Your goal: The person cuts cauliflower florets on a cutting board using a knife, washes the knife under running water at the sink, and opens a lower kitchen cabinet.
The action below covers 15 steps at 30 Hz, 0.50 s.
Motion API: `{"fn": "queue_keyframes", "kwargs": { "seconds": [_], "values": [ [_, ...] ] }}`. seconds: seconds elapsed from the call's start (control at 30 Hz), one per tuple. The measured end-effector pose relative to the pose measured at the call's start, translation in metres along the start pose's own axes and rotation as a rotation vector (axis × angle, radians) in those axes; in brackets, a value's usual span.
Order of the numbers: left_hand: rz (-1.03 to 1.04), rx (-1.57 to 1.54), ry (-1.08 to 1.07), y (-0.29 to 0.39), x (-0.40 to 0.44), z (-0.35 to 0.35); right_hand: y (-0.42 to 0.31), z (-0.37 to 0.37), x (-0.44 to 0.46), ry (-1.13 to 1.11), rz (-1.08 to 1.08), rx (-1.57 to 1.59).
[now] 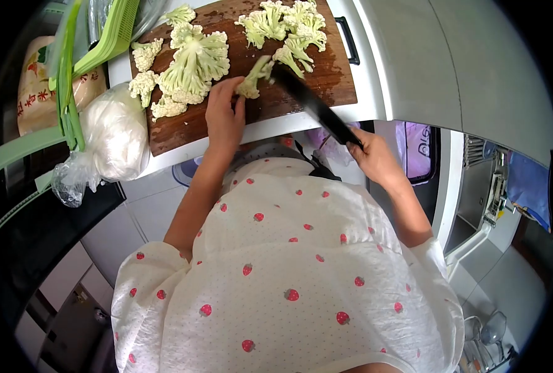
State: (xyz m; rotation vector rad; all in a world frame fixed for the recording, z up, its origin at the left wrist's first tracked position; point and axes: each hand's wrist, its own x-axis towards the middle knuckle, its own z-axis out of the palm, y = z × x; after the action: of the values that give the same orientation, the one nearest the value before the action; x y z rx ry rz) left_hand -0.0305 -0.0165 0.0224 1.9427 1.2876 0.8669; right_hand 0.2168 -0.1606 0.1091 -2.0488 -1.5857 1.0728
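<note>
My left hand [226, 114] is at the front of a brown wooden cutting board [301, 102], its fingers closed on a small cauliflower floret [249, 85]. In my right hand [374, 153] is the handle of a kitchen knife [317, 107]. The dark blade points up and to the left, and its tip lies at the floret's stem. A larger cauliflower piece [197, 62] rests on the board beyond my left hand, with smaller florets [144, 86] along its left side. Several cut florets [289, 28] lie at the board's far right.
Left of the board sits a knotted plastic bag [115, 130] with something white inside. A green basket [118, 37], long green leaves [70, 93] and a printed rice bag [37, 93] are beyond it. A black handle [348, 40] borders the board's right side.
</note>
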Motion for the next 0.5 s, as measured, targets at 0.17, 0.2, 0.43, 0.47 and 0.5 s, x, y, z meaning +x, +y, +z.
{"fn": "queue_keyframes", "kwargs": {
  "seconds": [0.17, 0.2, 0.43, 0.47, 0.5],
  "values": [
    [0.164, 0.076, 0.104, -0.005, 0.012, 0.004, 0.002, -0.001, 0.004, 0.080, 0.083, 0.079],
    [0.146, 0.017, 0.158, -0.001, 0.011, 0.006, -0.003, -0.002, 0.002, 0.063, 0.088, 0.064],
    [0.124, 0.160, 0.175, -0.001, 0.009, 0.021, 0.000, 0.000, 0.006, 0.031, 0.135, 0.062],
    [0.106, 0.142, 0.162, -0.006, 0.009, 0.020, 0.004, -0.001, 0.007, 0.031, 0.136, 0.063],
    [0.091, 0.126, 0.147, -0.009, 0.010, 0.017, 0.008, -0.002, 0.007, 0.060, 0.117, 0.048]
  ]
}}
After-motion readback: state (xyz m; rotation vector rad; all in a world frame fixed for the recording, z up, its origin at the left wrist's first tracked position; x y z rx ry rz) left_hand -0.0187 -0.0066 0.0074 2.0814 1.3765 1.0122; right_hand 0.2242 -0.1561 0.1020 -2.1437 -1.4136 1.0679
